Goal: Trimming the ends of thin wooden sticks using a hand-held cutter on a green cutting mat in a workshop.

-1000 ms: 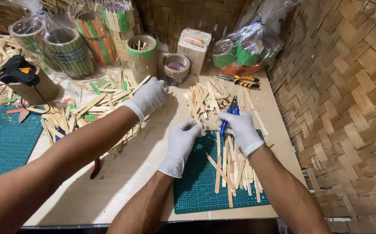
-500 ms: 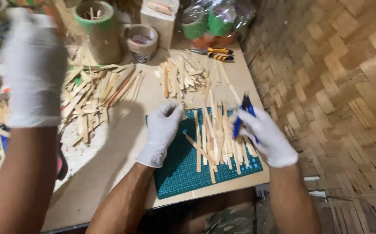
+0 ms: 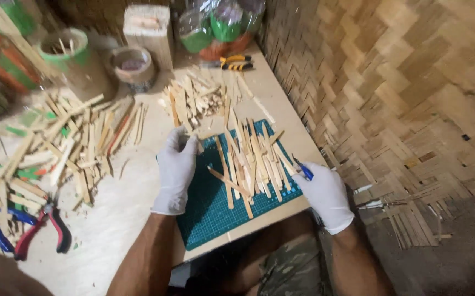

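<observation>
My left hand (image 3: 176, 170), in a white glove, lies flat on the left edge of a green cutting mat (image 3: 210, 216), fingertips close to a loose stick. My right hand (image 3: 326, 198), also gloved, is closed on a blue-handled cutter (image 3: 305, 171) at the mat's right edge, its tip pointing toward the sticks. Several thin wooden sticks (image 3: 248, 159) lie scattered across the mat between my hands.
More sticks are heaped at the left (image 3: 73, 142) and at the back (image 3: 193, 98). Red-handled pliers (image 3: 43, 233) and yellow-black pliers (image 3: 235, 61) lie on the table. A green-taped cup (image 3: 67, 52), a small round pot (image 3: 133, 66) and a woven bamboo wall (image 3: 391, 109) stand around.
Another person's gloved arm at the left has gone out of view. My right hand has drawn back from the sticks to the mat's right edge. The view has swung rightward.
</observation>
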